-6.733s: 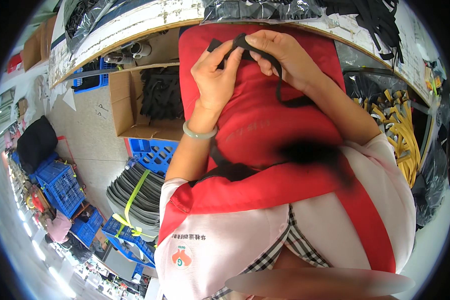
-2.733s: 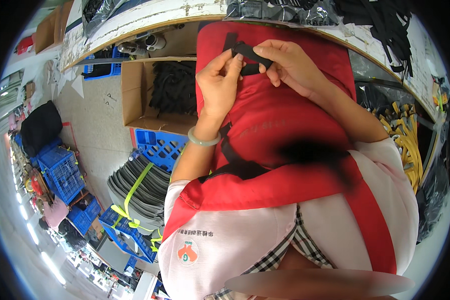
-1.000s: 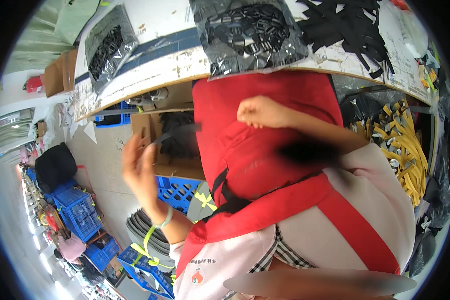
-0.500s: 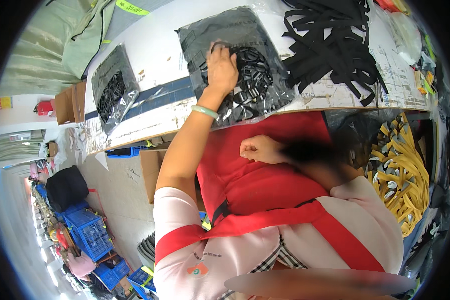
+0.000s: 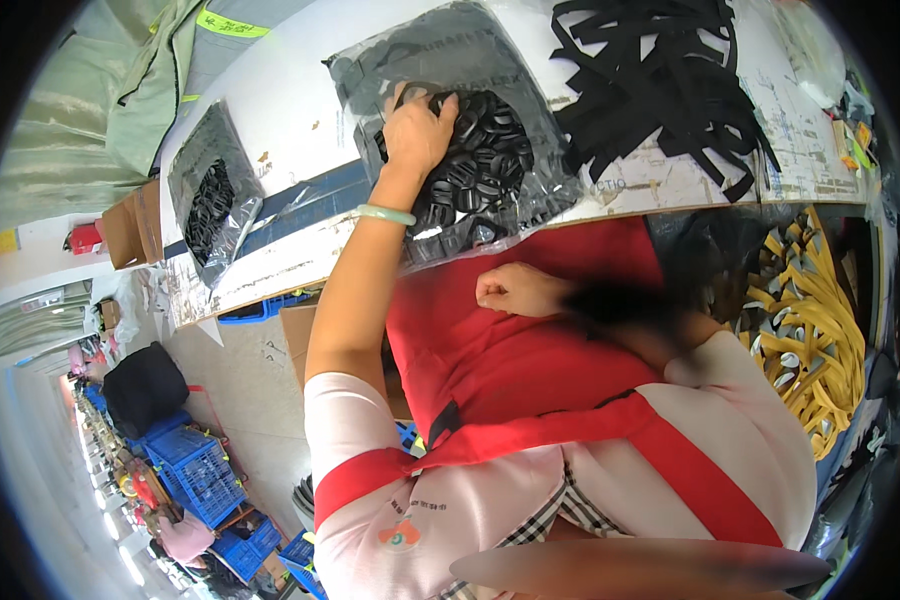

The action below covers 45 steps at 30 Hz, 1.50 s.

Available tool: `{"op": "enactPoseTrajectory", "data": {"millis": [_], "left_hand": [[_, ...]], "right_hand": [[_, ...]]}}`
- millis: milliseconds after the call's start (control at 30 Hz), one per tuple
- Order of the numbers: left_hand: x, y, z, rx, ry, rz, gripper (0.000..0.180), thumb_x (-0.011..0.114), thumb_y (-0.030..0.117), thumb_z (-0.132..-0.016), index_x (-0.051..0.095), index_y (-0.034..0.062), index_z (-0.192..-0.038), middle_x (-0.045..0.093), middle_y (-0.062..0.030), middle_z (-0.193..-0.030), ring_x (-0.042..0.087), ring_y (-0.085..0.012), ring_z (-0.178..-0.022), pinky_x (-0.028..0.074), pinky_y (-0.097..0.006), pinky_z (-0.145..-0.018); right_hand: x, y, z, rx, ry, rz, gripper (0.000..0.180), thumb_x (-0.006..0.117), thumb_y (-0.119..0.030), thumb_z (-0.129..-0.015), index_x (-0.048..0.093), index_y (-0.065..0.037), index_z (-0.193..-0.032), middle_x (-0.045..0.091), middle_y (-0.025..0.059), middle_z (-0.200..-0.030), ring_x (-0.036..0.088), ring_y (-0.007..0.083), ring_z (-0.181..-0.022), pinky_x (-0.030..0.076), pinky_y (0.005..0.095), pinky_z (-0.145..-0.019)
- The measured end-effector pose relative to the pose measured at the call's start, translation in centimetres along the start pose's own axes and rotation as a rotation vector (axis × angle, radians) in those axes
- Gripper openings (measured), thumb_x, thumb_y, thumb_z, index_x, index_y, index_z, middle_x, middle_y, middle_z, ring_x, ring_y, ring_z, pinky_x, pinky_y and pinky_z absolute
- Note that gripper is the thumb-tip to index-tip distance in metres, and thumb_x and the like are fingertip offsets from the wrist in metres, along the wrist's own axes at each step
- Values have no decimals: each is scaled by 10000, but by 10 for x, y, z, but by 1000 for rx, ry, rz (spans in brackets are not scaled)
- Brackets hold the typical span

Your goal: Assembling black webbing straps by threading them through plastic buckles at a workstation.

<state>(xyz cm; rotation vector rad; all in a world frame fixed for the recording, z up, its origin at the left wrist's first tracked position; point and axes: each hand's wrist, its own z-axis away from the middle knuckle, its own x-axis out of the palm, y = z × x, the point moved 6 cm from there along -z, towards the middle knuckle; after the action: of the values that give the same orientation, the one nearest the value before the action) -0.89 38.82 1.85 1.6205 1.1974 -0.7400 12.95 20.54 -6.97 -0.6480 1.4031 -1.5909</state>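
On the work table lies a clear plastic bag (image 5: 425, 55) filled with small black plastic buckles (image 5: 480, 165). My left hand (image 5: 418, 132), with a pale green bangle on its wrist, reaches over the bag onto these buckles. Its thumb and fingers are apart, and the fingertips dip partly out of sight among the pieces. My right hand (image 5: 518, 289) stays close before my red apron (image 5: 530, 350), off the table, with its fingers curled together. Whatever it may hold is hidden, and a dark blur covers its wrist.
To the right of the bag is a heap of black straps (image 5: 660, 90). A smaller bag of black pieces (image 5: 210, 200) lies at the left. Yellow straps (image 5: 805, 330) are piled below the table's right end. Blue crates (image 5: 185, 465) stand on the floor at left.
My left hand has shifted slightly left and down over the buckles, with its thumb spread wider. The pile looks rearranged under it. My right hand has barely moved.
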Motion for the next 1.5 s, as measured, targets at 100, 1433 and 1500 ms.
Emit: {"op": "enactPoseTrajectory", "data": {"millis": [100,1433,1500], "left_hand": [[-9,6,16,30,-16,145,316,687,324,-809,699,64,-988,640,-160,-957,618,-359,-853,497,-378,-803],[-13,43,180,-1145,-90,2440,154,655,190,-888,629,50,-828,650,-92,-821,625,-258,-831,548,-366,-756],[-14,37,193,-1094,-250,2347,155,648,195,-896,628,56,-830,648,-90,-823,614,-219,-724,518,-276,-587]], "right_hand": [[6,0,3,55,-84,23,152,604,-175,-845,618,-24,-846,648,82,-730,608,182,-666,471,345,-631],[-30,-95,39,-73,312,-368,203,519,-201,-963,594,-12,-963,591,24,-721,545,66,-547,442,193,-492],[-35,-100,47,-86,307,-414,199,510,-199,-959,595,-19,-956,598,24,-737,552,65,-559,450,208,-502]]}}
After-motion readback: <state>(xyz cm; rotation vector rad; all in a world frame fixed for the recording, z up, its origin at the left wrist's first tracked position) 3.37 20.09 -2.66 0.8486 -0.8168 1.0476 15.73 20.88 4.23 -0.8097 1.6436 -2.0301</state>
